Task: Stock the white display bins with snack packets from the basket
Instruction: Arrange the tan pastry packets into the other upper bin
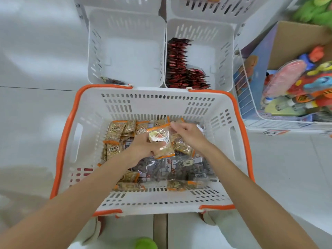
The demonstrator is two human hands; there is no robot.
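Head view: nearest to us, at six o'clock, a round green object (145, 243) is peeking in at the bottom edge. Just beyond it, the white slotted plastic basket with orange rim and handles (179, 103) is filling the middle of the view, and both our bare forearms are reaching into it. Our left hand (142, 146) is curling round a clear snack packet with orange end strips (160, 139), gripping it from nine o'clock. Our right hand (188, 133) is pinching the same packet's top strip from three o'clock. We are holding it above the heap, near the basket's centre. Tan nut packets with orange ends (115, 130) are lying at the basket's ten o'clock, and dark clear-wrapped packets (161, 169) are piling up at its six o'clock.

Farther off at twelve o'clock, two white slotted display bins are standing side by side just beyond the basket's far rim. The left bin (125, 51) is holding a few dark packets (111, 80) at its near edge. The right bin (222, 51) is carrying a row of red-and-black packets (179, 69) along its left wall. At two o'clock a white wire basket (240, 83) is holding a printed cardboard box (291, 44) of bright plastic toys (296, 81).
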